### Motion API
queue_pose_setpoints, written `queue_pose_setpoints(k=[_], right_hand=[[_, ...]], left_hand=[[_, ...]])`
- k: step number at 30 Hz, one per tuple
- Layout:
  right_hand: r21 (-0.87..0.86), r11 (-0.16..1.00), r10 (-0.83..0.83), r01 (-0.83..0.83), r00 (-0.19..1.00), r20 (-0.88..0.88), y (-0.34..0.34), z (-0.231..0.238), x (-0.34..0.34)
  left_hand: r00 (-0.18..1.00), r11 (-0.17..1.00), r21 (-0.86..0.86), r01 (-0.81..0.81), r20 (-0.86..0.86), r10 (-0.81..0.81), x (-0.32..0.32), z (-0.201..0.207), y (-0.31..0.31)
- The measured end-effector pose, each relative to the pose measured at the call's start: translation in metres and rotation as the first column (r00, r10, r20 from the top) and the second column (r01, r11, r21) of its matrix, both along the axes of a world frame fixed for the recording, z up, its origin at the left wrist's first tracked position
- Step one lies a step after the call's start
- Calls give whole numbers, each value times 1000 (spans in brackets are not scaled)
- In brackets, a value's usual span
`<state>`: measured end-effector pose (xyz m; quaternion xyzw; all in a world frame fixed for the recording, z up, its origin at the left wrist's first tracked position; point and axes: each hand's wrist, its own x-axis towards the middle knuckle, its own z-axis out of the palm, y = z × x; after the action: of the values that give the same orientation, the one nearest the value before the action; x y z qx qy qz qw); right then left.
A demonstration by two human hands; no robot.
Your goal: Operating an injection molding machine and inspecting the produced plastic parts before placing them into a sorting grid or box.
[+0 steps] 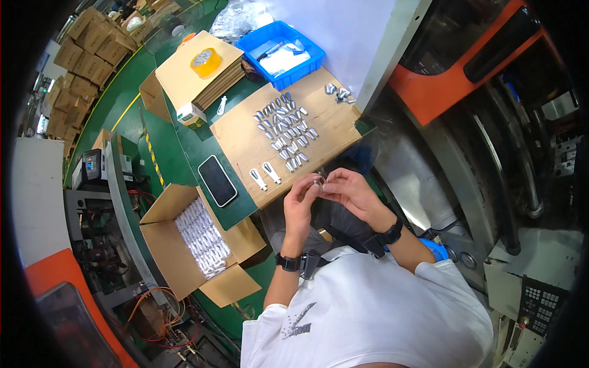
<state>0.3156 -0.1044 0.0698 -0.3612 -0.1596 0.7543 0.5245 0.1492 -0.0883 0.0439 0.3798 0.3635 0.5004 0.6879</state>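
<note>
In front of my chest, at the near edge of the cardboard sheet (239,132), my left hand (299,207) and my right hand (353,194) meet. The fingertips of both pinch something small and shiny between them; its kind is mostly hidden. Two white pieces with dark oval slots, a left one (257,179) and a right one (271,173), lie on the sheet just left of my hands. Beyond them, small silver loop-shaped metal parts (287,130) are laid out in rows. A loose little pile of silver parts (339,93) lies at the far right of the sheet.
An open cardboard box (172,260) at left holds many white pieces. Beside it a phone (218,181) lies on the green table. Farther back are stacked cardboard (215,92), a yellow tape roll (205,62) and a blue bin (316,58). Orange-doored machinery (423,92) stands at right.
</note>
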Motion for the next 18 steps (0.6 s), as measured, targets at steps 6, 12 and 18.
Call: queue_pose_setpoints(k=[6,12,18], right_hand=[[20,994,-109,107,986,125,0,0,6],[234,972,-112,-22,833,542,-7,9,16],[413,867,-318,-279,328,889,-17,22,21]], left_hand=[[996,994,-108,-8,89,18,6,-2,4],[914,923,-271,274,373,-162,-13,17,8],[830,859,-173,481,404,-383,-14,23,9]])
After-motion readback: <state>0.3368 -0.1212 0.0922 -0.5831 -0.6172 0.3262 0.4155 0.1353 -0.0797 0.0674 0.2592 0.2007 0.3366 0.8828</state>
